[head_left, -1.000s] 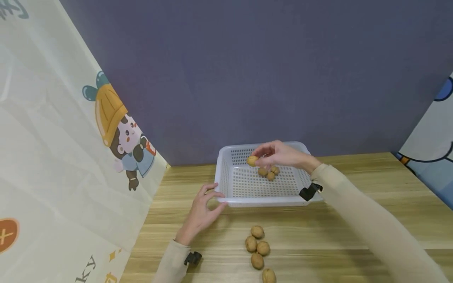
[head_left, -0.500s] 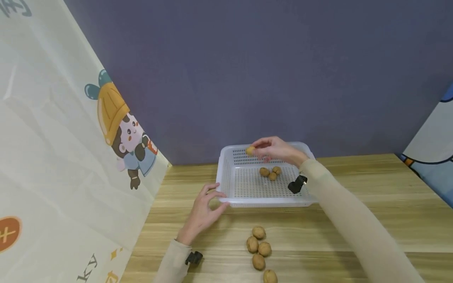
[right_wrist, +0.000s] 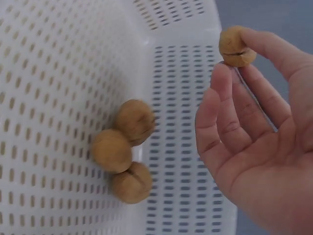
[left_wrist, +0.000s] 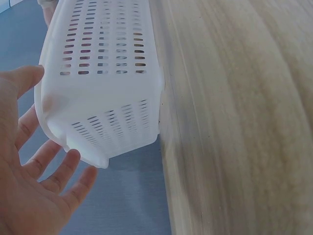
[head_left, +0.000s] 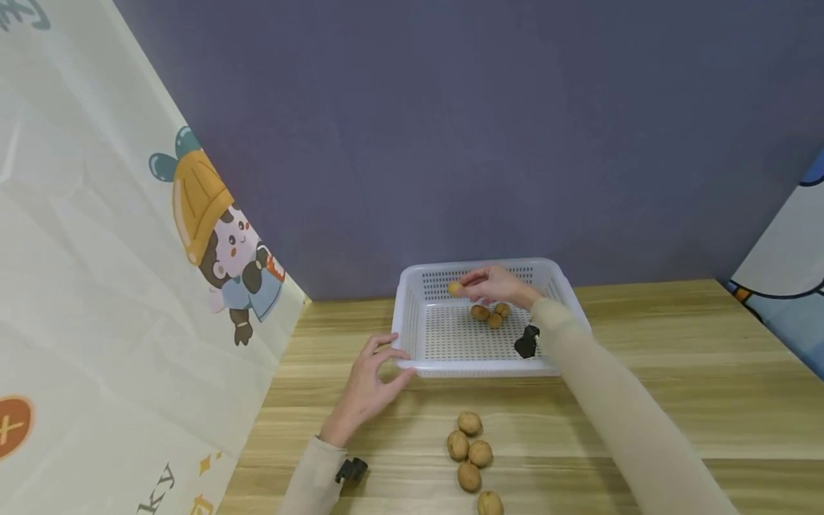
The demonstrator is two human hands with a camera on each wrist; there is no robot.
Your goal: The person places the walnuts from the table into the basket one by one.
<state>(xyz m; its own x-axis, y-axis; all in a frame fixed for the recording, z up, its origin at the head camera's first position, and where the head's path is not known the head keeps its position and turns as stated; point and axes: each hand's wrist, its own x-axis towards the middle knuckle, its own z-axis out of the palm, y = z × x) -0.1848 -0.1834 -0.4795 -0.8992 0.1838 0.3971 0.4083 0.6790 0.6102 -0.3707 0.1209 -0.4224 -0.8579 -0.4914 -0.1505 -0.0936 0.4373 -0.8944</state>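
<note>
A white perforated plastic basket (head_left: 489, 368) stands on the wooden table against the dark back panel. My left hand (head_left: 368, 390) holds its near left corner, thumb and fingertips around the rim. Over the basket's inside, my right hand (head_left: 502, 284) pinches a walnut (right_wrist: 237, 46) between thumb and fingertips, apart from the floor of the basket. Three walnuts (right_wrist: 112, 151) lie together on the basket floor below that hand. Several more walnuts (head_left: 468, 476) sit on the table in front of the basket, in a loose line toward the near edge of the view.
The wood-grain table (head_left: 644, 400) extends to both sides of the basket. A dark panel (head_left: 450, 129) rises right behind it. On the left hangs a white sheet (head_left: 96, 250) with a cartoon figure; another printed sheet (head_left: 779, 250) is at the right.
My right hand, walnut still pinched, rose slightly toward the back of the basket and then came down again, its forearm shifting left. The left hand and the other walnuts stay put.
</note>
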